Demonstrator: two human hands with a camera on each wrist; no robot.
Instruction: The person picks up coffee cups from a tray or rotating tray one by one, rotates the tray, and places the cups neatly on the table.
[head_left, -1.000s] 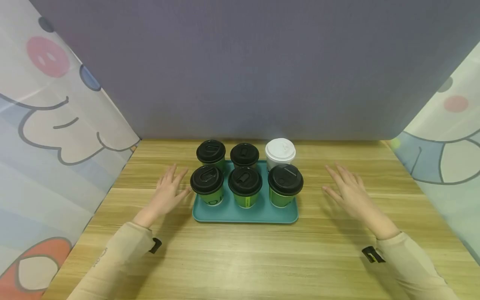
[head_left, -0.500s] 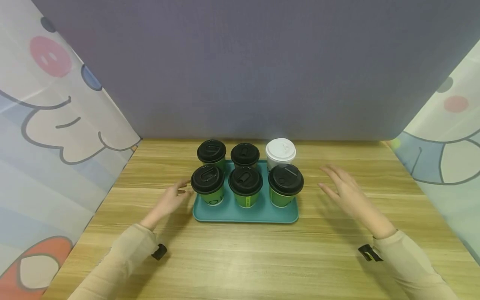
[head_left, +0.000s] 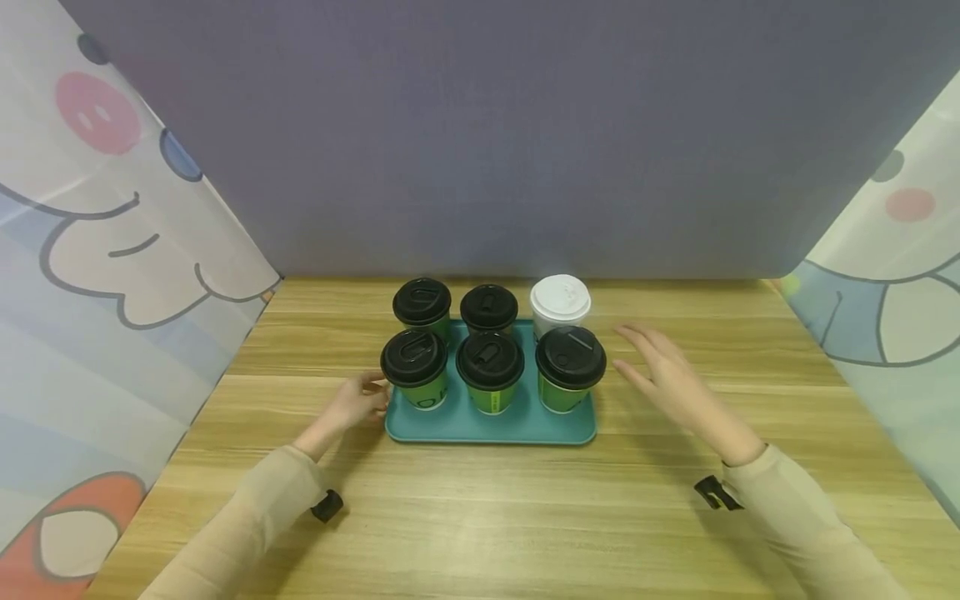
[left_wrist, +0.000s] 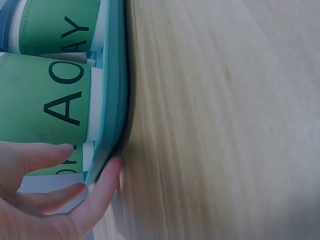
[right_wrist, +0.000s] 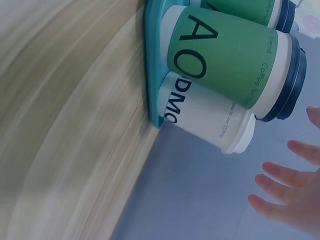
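Note:
Several green paper cups with black lids, such as the front left cup (head_left: 414,369), stand upright on a teal tray (head_left: 491,432). At the back right of the tray is a white-lidded white cup (head_left: 559,302). My left hand (head_left: 352,408) is at the tray's left side. In the left wrist view one fingertip (left_wrist: 114,167) lies at the underside of the tray's edge, while the thumb is higher, beside a cup. My right hand (head_left: 671,387) hovers right of the tray, apart from the front right cup (head_left: 568,369), its fingers spread and holding nothing.
The tray stands on a wood-grain table (head_left: 480,525), near its back edge. A grey panel (head_left: 517,142) rises behind it. Cartoon-printed curtains (head_left: 112,250) hang on both sides. A black strap piece (head_left: 327,506) shows under the left sleeve.
My left hand has moved down and right to the tray's left edge, its fingers drawing together. My right hand has moved left toward the cups. Tray and cups have not moved.

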